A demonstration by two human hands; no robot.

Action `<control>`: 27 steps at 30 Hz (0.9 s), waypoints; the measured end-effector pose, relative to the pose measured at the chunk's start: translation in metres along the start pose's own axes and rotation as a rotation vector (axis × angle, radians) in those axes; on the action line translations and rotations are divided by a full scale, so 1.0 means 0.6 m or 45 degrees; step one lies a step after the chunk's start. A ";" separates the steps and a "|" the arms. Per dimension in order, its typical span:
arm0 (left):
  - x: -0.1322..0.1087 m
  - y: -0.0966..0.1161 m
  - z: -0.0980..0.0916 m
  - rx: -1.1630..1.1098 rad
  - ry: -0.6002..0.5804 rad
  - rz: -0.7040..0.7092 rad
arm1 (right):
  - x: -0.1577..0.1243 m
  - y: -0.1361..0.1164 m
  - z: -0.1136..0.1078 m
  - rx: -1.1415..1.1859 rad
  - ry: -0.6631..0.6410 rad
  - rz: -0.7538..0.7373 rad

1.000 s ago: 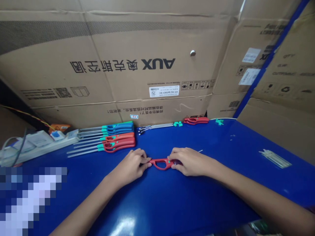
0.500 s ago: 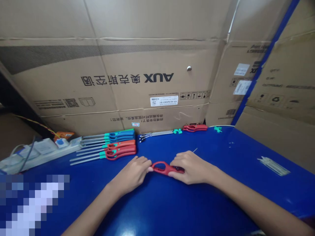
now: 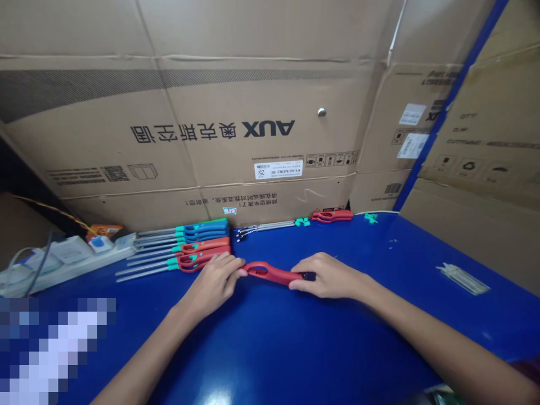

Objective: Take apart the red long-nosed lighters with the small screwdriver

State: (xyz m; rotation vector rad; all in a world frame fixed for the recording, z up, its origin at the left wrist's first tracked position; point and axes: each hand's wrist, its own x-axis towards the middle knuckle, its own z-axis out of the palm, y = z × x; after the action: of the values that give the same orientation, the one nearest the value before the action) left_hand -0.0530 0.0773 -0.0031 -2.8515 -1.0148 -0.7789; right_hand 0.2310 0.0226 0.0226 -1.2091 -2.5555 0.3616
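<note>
Both my hands hold one red plastic lighter handle just above the blue table. My left hand pinches its left end with curled fingers. My right hand grips its right end, fingers closed round it. Just left of my left hand lies a row of finished long lighters with red and blue handles, teal collars and metal tubes pointing left.
Large cardboard boxes wall the table's back and right. Loose metal tubes, teal caps and more red handles lie along the back edge. A power strip sits at left, clear parts at right.
My hands have carried the red handle a little to the left and away from me, closer to the row of lighters. It now shows more edge-on, its loop less open.
</note>
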 end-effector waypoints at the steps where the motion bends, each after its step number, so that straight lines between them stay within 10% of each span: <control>1: 0.000 -0.002 0.001 0.001 0.019 -0.002 | -0.001 0.002 -0.001 0.019 0.007 0.015; 8: -0.002 0.001 0.009 -0.018 0.135 0.013 | 0.000 0.022 0.004 -0.094 0.110 0.013; 17: -0.002 -0.013 0.020 0.125 0.503 -0.040 | 0.001 0.019 0.016 0.217 -0.008 0.496; 27: -0.002 0.010 0.033 0.086 0.614 0.086 | 0.012 -0.009 0.050 0.000 0.515 0.137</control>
State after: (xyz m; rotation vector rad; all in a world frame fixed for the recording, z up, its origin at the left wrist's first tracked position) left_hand -0.0412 0.0753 -0.0204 -2.4373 -0.8476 -1.3074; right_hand 0.2119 0.0222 -0.0024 -1.2736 -2.1524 0.1223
